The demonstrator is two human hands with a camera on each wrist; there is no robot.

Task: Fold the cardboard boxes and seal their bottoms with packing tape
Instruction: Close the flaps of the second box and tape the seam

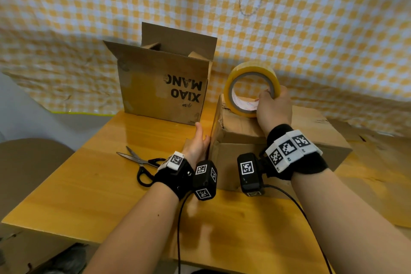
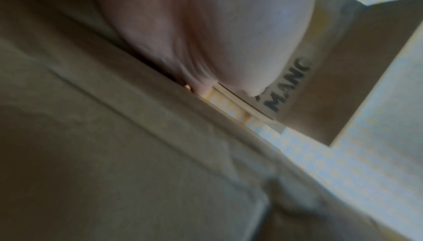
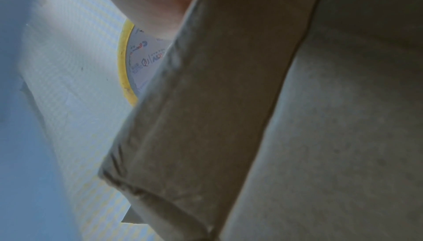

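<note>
Two cardboard boxes stand on the wooden table (image 1: 93,184): the near box (image 1: 244,138) lies closed side up at the right, and the printed box (image 1: 164,87) stands open-topped behind it, just beside. On top of the near box the right hand (image 1: 274,109) grips the yellow tape roll (image 1: 251,87), fingers curled through its core. Straight fingers of the left hand (image 1: 196,144) press the near box's left side. Black-handled scissors (image 1: 142,163) lie left of that wrist.
</note>
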